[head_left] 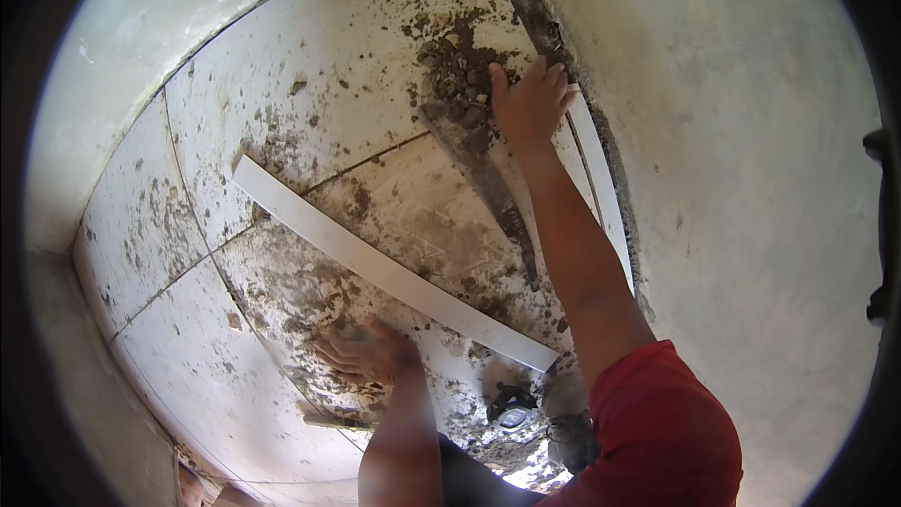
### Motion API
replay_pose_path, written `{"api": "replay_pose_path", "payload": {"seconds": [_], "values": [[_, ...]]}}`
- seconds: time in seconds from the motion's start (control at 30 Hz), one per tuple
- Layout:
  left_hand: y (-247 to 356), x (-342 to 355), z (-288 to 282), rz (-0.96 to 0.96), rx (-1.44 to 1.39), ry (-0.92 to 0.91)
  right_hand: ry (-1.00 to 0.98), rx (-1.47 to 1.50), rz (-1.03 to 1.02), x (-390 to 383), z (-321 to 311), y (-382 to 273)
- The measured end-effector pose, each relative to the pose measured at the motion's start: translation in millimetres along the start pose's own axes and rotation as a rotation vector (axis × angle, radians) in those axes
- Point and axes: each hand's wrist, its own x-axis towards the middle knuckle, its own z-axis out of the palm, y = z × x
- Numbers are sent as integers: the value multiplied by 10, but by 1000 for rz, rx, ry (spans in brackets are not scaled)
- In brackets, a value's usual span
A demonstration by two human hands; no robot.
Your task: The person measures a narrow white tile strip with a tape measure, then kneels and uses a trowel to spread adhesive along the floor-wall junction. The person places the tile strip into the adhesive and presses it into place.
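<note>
My right hand (533,105) reaches to the far end of a narrow white tile strip (608,207) set along the foot of the right wall. Its thumb stands apart, and the fingertips rest at the strip's end, partly out of sight. Left of that forearm lies a long, dark, dirt-caked tool (486,178), wide at the far end and narrow at the near end; its kind is unclear. My left hand (371,354) lies on the dirty floor, fingers spread, holding nothing. Beyond it a loose white tile strip (394,270) slants across the floor.
Heaped dark rubble (460,66) lies beside my right hand. A rough groove (526,0) continues along the wall base beyond it. Crumbs of mortar cover the large white floor tiles (253,357). Near my body sits a small dark object with a light face (512,416).
</note>
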Motion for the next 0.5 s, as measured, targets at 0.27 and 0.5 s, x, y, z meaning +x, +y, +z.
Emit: {"api": "replay_pose_path", "payload": {"seconds": [0.27, 0.5], "values": [[37, 10, 4, 27, -69, 79, -125, 360, -940, -868, -565, 153], [89, 28, -62, -54, -8, -26, -804, 194, -588, -1792, -1252, 1438]]}}
